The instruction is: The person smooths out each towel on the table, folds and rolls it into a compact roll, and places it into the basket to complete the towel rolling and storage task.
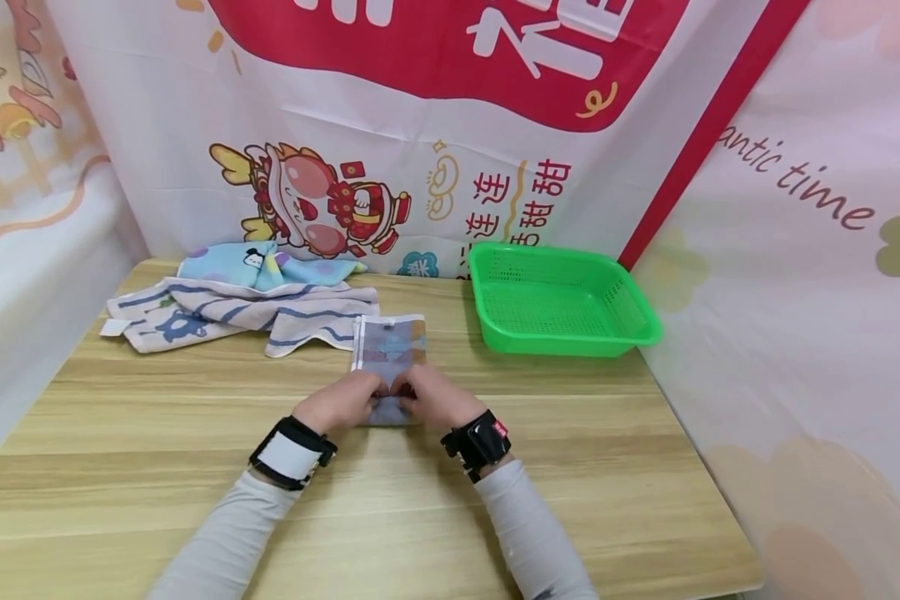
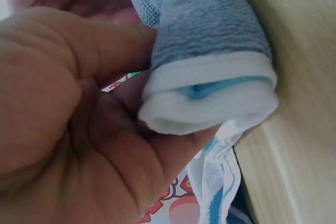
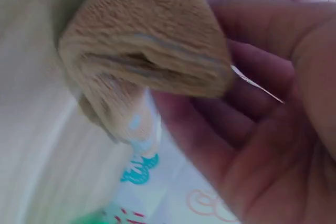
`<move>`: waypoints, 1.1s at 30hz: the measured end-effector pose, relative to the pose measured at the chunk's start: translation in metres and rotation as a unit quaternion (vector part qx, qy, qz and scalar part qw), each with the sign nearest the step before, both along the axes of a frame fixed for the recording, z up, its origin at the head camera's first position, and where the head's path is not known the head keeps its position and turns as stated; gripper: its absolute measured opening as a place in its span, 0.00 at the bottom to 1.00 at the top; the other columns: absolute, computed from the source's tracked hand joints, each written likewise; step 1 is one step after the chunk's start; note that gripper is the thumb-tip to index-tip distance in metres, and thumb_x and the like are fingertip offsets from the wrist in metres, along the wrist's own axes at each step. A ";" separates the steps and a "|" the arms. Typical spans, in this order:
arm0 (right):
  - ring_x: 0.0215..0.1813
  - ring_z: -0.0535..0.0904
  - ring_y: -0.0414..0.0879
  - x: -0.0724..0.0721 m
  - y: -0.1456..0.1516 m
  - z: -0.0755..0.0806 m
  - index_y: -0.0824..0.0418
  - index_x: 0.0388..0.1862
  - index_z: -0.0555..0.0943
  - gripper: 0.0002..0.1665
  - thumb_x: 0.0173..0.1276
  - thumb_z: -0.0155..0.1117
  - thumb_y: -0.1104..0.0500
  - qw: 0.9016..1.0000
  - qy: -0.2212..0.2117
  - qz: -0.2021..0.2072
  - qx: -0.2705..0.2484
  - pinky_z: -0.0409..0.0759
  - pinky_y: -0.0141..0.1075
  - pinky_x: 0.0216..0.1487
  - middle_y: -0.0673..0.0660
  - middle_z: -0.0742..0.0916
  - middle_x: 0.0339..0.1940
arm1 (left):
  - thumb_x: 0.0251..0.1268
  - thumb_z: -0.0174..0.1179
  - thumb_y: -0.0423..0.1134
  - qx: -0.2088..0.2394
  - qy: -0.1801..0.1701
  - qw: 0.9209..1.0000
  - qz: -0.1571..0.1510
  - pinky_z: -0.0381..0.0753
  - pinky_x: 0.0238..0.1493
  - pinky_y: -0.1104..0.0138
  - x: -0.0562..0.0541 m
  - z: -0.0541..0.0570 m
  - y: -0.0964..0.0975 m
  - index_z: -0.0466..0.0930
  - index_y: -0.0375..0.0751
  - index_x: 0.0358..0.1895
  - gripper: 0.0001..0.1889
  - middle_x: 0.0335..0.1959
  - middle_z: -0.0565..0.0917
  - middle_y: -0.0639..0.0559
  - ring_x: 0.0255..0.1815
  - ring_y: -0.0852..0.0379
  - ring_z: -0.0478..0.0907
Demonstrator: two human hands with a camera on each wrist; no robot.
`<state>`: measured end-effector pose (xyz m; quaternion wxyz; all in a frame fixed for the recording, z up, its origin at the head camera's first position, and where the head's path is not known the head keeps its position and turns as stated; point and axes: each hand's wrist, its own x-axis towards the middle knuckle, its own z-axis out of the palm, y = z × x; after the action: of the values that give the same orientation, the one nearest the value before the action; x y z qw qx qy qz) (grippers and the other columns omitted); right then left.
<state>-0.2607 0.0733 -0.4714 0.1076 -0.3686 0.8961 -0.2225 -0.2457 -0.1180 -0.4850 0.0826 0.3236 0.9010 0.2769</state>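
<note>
Blue-grey towel (image 1: 388,354), hands (image 1: 347,400) at its edges, basket (image 1: 570,344) apart

A folded towel (image 1: 392,350) of matt, rough cloth. Right of it, a smooth, glossy plastic basket (image 1: 562,342); left, a matt striped towel (image 1: 232,310); beneath, a smooth wood-grained table (image 1: 607,475), perhaps laminate.
</note>
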 end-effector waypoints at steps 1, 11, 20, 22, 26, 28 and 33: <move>0.34 0.79 0.37 0.001 0.000 0.003 0.62 0.39 0.88 0.07 0.66 0.67 0.70 1.000 0.013 -0.007 -0.009 0.79 0.26 0.38 0.51 0.88 0.33 | 0.57 0.52 0.17 -0.002 -0.002 1.000 0.008 0.77 0.35 0.64 -0.001 -0.002 0.001 0.82 0.33 0.30 0.11 0.26 0.80 0.49 0.30 0.58 0.73; 0.35 0.81 0.37 0.005 -0.005 0.003 0.61 0.34 0.90 0.12 0.49 0.80 0.70 0.998 0.059 -0.008 0.021 0.80 0.27 0.40 0.50 0.89 0.32 | 0.62 0.51 0.20 0.016 -0.014 0.999 0.045 0.82 0.47 0.53 -0.008 -0.011 -0.001 0.79 0.29 0.43 0.10 0.37 0.83 0.41 0.41 0.47 0.81; 0.31 0.79 0.41 -0.003 -0.006 -0.019 0.59 0.33 0.84 0.15 0.46 0.78 0.68 0.991 0.112 -0.056 0.042 0.78 0.31 0.35 0.50 0.86 0.30 | 0.62 0.68 0.30 0.031 0.069 0.995 0.061 0.82 0.48 0.53 -0.005 0.004 -0.002 0.83 0.36 0.40 0.05 0.38 0.84 0.46 0.44 0.49 0.81; 0.32 0.79 0.41 -0.006 -0.004 -0.020 0.60 0.34 0.84 0.13 0.49 0.77 0.68 0.993 0.104 -0.055 0.028 0.78 0.30 0.34 0.51 0.86 0.30 | 0.60 0.71 0.31 0.021 0.067 0.996 0.055 0.82 0.47 0.54 -0.003 0.009 0.001 0.85 0.37 0.39 0.06 0.38 0.85 0.48 0.43 0.50 0.81; 0.34 0.79 0.40 -0.012 0.002 -0.021 0.62 0.39 0.86 0.11 0.56 0.73 0.69 0.998 0.051 -0.040 -0.012 0.78 0.27 0.36 0.51 0.86 0.33 | 0.52 0.74 0.28 0.001 0.061 0.997 0.044 0.82 0.47 0.55 0.001 0.010 0.005 0.85 0.37 0.39 0.11 0.37 0.86 0.48 0.42 0.52 0.81; 0.35 0.79 0.39 -0.014 0.005 -0.020 0.62 0.41 0.86 0.11 0.58 0.70 0.70 0.999 0.023 -0.023 -0.024 0.78 0.27 0.37 0.51 0.87 0.35 | 0.49 0.73 0.25 -0.012 0.072 0.996 0.042 0.83 0.47 0.54 0.003 0.009 0.007 0.84 0.36 0.42 0.15 0.39 0.85 0.46 0.43 0.50 0.81; 0.35 0.80 0.39 -0.020 0.013 -0.015 0.64 0.46 0.86 0.12 0.65 0.63 0.71 0.997 -0.047 0.022 -0.058 0.81 0.29 0.39 0.54 0.88 0.38 | 0.48 0.67 0.22 -0.010 0.087 0.996 0.025 0.81 0.42 0.58 0.005 0.003 0.008 0.83 0.35 0.44 0.17 0.38 0.85 0.47 0.38 0.53 0.79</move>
<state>-0.2805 0.0862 -0.4867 0.1330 -0.3831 0.8673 -0.2886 -0.2406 -0.1105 -0.4821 -0.0001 0.3226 0.9155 0.2402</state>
